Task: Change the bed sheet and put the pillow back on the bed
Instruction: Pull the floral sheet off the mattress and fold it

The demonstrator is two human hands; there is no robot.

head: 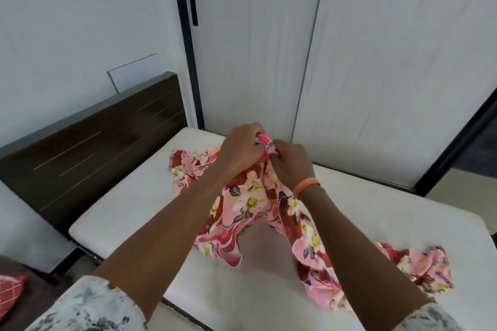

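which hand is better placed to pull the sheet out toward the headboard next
Left, probably. The left hand grips the floral sheet on the side nearer the headboard; the right hand pinches it on the far side.

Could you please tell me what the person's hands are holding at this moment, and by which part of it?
Both the left hand and right hand grip the floral sheet by a bunched edge lifted above the mattress.

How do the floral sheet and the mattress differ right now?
The floral sheet is pink and red with a flower print; the mattress is plain white. The sheet is bunched and lifted at its top, gripped by the left hand and right hand; the mattress lies flat and bare. The sheet covers only part of the mattress.
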